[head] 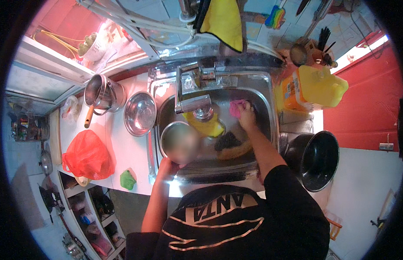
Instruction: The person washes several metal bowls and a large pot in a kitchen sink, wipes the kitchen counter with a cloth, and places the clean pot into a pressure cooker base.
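Note:
My left hand (170, 167) grips the near rim of a round metal bowl (163, 143), held tilted over the left part of the stainless-steel sink (266, 87). The bowl's inside is blurred. At the sink's right side, my right hand (247, 117) has its fingers on a bright pink scrubbing cloth (236, 108), pressed near the basin's back wall. A chrome faucet (196, 103) reaches over the basin. Below its spout lies a yellow cloth (209, 126). A dark patch (232, 141) shows on the basin floor; I cannot tell what it is.
On the left counter are a metal basin (140, 113), a saucepan with a wooden handle (112, 92), a red plastic bag (89, 156) and a green cloth (127, 179). A black pot (320, 161) and a yellow plastic jug (325, 86) stand right. Another yellow cloth (222, 24) hangs above.

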The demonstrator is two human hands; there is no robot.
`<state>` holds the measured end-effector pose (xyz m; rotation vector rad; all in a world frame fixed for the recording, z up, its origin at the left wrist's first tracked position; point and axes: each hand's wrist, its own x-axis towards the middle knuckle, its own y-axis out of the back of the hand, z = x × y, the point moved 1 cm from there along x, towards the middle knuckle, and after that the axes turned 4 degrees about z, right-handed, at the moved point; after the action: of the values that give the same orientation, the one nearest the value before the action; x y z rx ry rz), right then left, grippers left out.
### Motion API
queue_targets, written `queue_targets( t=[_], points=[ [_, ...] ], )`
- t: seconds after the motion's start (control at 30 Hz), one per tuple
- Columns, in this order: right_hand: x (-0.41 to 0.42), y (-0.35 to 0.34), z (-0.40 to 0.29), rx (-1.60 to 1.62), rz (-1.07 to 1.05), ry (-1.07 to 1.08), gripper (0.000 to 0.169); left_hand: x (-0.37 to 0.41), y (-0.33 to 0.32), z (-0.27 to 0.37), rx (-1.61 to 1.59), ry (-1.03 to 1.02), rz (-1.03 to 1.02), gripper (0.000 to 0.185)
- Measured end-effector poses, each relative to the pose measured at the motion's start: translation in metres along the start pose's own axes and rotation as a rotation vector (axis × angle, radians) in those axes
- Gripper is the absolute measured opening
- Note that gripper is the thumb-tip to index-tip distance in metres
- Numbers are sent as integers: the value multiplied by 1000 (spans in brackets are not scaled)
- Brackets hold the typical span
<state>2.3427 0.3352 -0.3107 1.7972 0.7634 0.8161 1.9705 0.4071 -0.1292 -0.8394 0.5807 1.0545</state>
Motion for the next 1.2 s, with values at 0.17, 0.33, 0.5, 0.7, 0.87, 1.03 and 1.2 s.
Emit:
queue_targets(
  t=[0.17, 0.33, 0.5, 0.7, 0.87, 1.03, 1.2],
  points=[
    [29, 81, -28, 1125, -142, -401, 37, 14, 18, -5, 11, -26, -33, 28],
    [72, 190, -28, 545, 259, -136, 45, 22, 14, -1, 4, -26, -43, 28],
    [86, 191, -15, -225, 357, 16, 52, 20, 8, 3, -1, -55, 22, 26],
    [34, 137, -131, 268, -346, -21, 37, 25, 21, -5, 24, -45, -16, 31],
    [-35, 6, -112, 19, -357, 62, 22, 39, 9, -3, 6, -21, 41, 25],
    [-3, 75, -122, 819, -391, -108, 15, 55, 21, -8, -81, 32, 61, 29],
    [11, 192, -103, 1828, -498, -426, 26, 67, 19, -9, -56, 25, 92, 31]
  ],
)
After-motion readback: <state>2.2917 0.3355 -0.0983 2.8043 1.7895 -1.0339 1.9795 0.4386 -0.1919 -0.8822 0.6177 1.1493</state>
